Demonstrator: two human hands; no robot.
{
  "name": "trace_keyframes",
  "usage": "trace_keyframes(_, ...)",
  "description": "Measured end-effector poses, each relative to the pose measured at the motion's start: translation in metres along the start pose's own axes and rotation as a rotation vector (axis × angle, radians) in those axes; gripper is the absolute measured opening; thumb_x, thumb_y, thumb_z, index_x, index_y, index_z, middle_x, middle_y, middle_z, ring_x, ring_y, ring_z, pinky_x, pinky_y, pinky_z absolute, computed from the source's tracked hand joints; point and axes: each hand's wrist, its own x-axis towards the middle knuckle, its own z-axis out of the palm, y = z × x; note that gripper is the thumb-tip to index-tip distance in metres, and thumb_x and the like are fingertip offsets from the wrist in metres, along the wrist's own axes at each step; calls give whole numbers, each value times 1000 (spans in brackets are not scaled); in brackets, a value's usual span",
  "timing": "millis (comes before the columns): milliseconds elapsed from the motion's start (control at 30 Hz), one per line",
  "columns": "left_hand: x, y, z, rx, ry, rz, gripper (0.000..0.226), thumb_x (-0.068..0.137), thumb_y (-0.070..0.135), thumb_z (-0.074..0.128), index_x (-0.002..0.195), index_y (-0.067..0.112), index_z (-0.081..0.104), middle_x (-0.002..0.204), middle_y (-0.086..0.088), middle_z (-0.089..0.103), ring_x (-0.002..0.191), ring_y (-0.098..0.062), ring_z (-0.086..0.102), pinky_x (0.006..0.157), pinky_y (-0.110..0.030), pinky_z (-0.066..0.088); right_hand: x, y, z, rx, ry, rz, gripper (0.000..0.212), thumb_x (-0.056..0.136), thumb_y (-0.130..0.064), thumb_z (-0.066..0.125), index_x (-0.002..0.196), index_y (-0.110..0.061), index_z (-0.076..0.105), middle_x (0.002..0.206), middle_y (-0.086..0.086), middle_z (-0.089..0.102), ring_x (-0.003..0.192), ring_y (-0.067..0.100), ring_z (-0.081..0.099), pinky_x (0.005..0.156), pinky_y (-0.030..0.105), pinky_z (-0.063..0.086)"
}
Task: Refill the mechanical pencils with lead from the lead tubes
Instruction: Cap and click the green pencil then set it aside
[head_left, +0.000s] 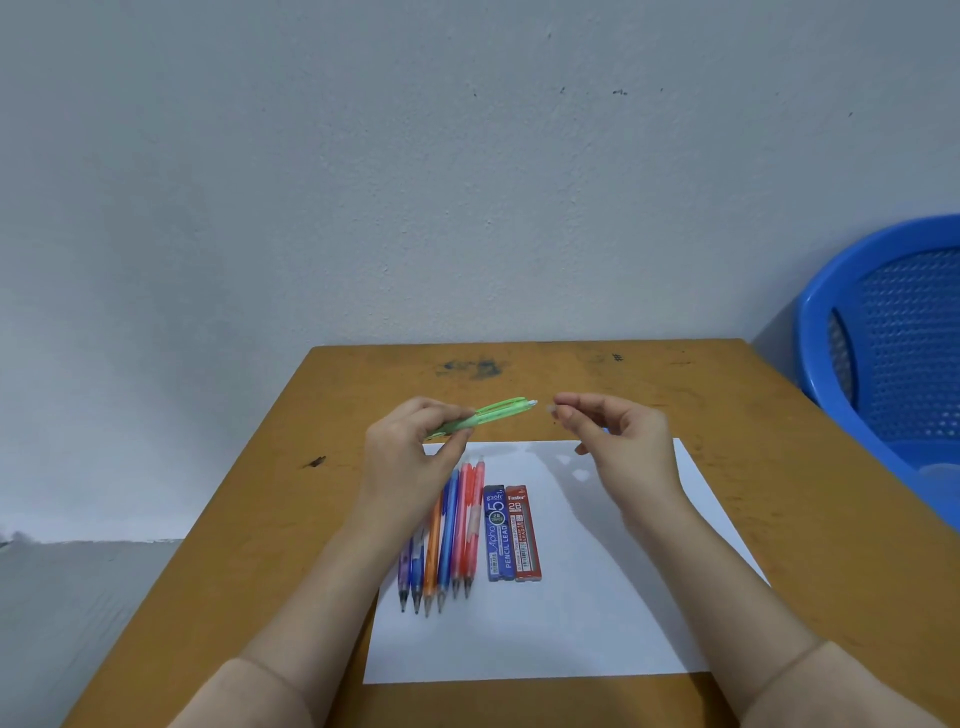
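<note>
We are uncapping the green pencil (493, 413): left hand (410, 452) gripping it, right hand (618, 436) seemingly pinching its cap (550, 409); lead tube (498, 535) next.

wooden table (727, 415), white paper sheet (597, 597)

On your sheet (597, 623), the pencil row (447, 535) sits left of the lead tubes (501, 535) (two, touching side by side). Above its far edge, your left hand (410, 447) holds one pencil (498, 410), with your right hand (618, 431) beside its end. A basket (893, 353) stands right of the surface (779, 493).
</note>
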Motion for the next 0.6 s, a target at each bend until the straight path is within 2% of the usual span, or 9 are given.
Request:
trace_keyframes(100,0,0,1,-5,-5,22,20,81,14,72,101,13,73,92,13,63,83,10,55,74,1,41,-1,-4,0,70,-9,-3,23,86,-9,67,79,-31,70,88,-1,73,90,19,65,55,14,46)
trace_keyframes(233,0,0,2,3,-12,50,18,81,12,73,99,14,74,90,16,60,82,12,55,75,1,40,-2,-3,0,69,-36,2,23,87,-9,66,79,-31,71,87,-2,74,89,19,65,55,14,45)
trace_keyframes(300,0,-1,2,9,-13,50,18,81,12,73,99,14,74,90,16,61,82,12,55,75,1,40,-1,-3,0,57,-42,-9,23,87,-10,66,79,-32,71,85,-4,74,90,19,65,57,16,45)
trace_keyframes(467,0,-2,2,19,-16,68,19,80,12,73,99,14,74,92,12,64,84,11,53,76,1,40,0,0,-1,-30,-29,-39,20,86,-16,68,80,-34,71,87,-8,74,94,12,66,75,30,47)
trace_keyframes(600,0,-2,2,34,-27,61,18,81,15,73,99,15,74,92,16,60,83,12,53,74,2,39,-1,-2,-1,-100,-27,-80,23,86,-16,69,79,-38,70,86,-12,71,86,6,63,72,21,44)
